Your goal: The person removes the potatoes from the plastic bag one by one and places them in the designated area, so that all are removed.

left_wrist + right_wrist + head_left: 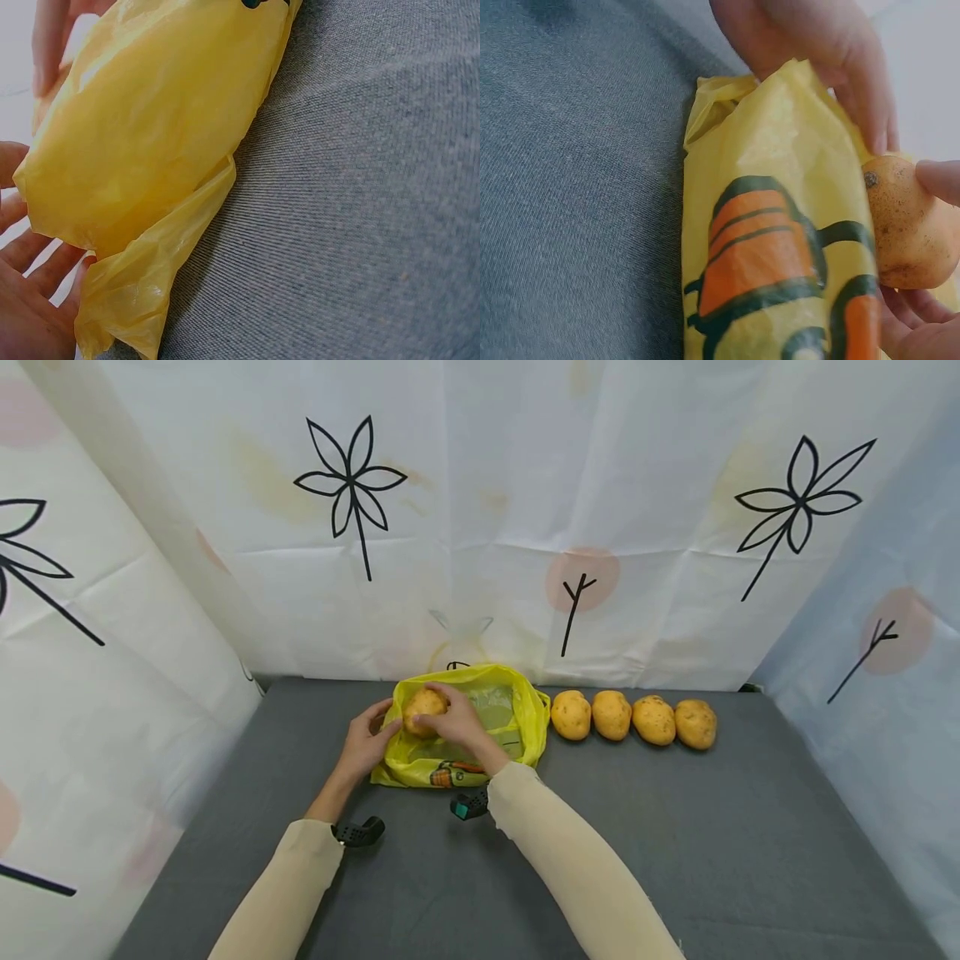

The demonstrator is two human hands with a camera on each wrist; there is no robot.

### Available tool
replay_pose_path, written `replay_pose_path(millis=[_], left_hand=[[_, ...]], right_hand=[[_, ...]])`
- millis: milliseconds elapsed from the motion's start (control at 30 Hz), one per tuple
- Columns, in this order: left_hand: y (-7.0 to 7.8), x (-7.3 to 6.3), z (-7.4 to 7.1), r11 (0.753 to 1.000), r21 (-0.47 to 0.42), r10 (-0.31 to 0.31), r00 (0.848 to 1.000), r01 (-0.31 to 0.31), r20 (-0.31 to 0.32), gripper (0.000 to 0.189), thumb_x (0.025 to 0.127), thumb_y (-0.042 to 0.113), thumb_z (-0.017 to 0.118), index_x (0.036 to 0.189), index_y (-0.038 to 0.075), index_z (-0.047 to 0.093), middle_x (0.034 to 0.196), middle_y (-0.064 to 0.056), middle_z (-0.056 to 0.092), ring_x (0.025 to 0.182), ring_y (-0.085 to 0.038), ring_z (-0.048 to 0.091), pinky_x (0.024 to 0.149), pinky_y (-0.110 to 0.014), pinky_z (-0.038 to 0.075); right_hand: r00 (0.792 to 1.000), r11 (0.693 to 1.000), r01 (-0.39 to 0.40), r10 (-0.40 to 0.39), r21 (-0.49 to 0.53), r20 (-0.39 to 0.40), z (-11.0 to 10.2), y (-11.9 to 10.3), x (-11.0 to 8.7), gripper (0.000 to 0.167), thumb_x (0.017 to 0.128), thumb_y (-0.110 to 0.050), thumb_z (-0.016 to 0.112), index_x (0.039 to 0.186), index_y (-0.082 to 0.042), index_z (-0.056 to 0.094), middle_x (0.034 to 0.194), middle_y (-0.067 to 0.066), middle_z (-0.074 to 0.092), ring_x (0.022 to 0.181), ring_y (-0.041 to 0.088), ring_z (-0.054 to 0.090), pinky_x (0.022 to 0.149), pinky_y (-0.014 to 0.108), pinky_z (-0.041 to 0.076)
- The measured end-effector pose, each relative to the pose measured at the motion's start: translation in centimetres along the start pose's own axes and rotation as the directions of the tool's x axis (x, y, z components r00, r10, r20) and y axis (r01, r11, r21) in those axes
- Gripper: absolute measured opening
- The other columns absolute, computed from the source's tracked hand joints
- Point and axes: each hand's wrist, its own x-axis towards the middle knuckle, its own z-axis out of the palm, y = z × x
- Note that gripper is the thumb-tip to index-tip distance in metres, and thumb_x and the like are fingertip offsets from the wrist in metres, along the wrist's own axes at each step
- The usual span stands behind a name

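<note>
A yellow plastic bag (pixel 531 735) with a printed orange and dark picture lies on the grey table, its mouth open upward. My right hand (pixel 457 722) grips a potato (pixel 422 710) at the left part of that mouth, with thumb and fingers on either side of it. At the bag's left edge, my left hand (pixel 366 743) holds the rim, the thumb near the potato and the fingers along the outside. In the left wrist view its fingers (pixel 56 270) lie partly behind the yellow plastic. The potato's skin shows a dark spot in the right wrist view.
Several potatoes stand in a row right of the bag, from the nearest potato (pixel 571 716) to the farthest potato (pixel 696 724). Behind the grey table (pixel 675 843) hangs a white printed curtain (pixel 480 510). Dark wrist devices (pixel 360 832) sit at both wrists.
</note>
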Motion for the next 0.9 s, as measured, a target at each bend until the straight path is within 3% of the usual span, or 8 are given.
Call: replay_pose_path(millis=[400, 700, 900], left_hand=[[0.4, -0.3, 0.1, 1.000, 0.021, -0.020, 1.000, 0.020, -0.006, 0.051, 0.106, 0.009, 0.054, 0.151, -0.010, 0.038, 0.151, -0.031, 0.042, 0.135, -0.047, 0.045, 0.104, -0.058, 0.044], [-3.1, 1.2, 0.1, 0.999, 0.039, -0.029, 0.999, 0.030, -0.036, 0.054, 0.107, 0.017, 0.055, 0.155, -0.002, 0.038, 0.154, -0.026, 0.041, 0.135, -0.044, 0.045, 0.104, -0.058, 0.044], [-3.7, 1.2, 0.1, 0.998, 0.057, -0.022, 0.999, 0.024, -0.042, 0.055, 0.107, 0.023, 0.056, 0.155, 0.002, 0.040, 0.154, -0.023, 0.042, 0.136, -0.041, 0.046, 0.104, -0.056, 0.045]], right_hand=[[0.994, 0.997, 0.069, -0.072, 0.031, 0.088, -1.9, -1.6, -1.4, 0.061, 0.095, -0.010, 0.071, 0.151, -0.015, 0.050, 0.145, 0.012, 0.049, 0.116, 0.031, 0.056, 0.087, 0.042, 0.056], [0.978, 0.989, 0.127, -0.137, 0.073, 0.155, -4.8, -3.7, -3.1, 0.063, 0.095, -0.012, 0.071, 0.153, -0.016, 0.047, 0.150, 0.010, 0.044, 0.116, 0.036, 0.055, 0.087, 0.046, 0.056], [0.975, 0.988, 0.143, -0.152, 0.065, 0.164, -7.0, -4.3, -4.3, 0.060, 0.094, -0.015, 0.073, 0.150, -0.024, 0.052, 0.148, 0.008, 0.046, 0.117, 0.034, 0.054, 0.084, 0.040, 0.057]])
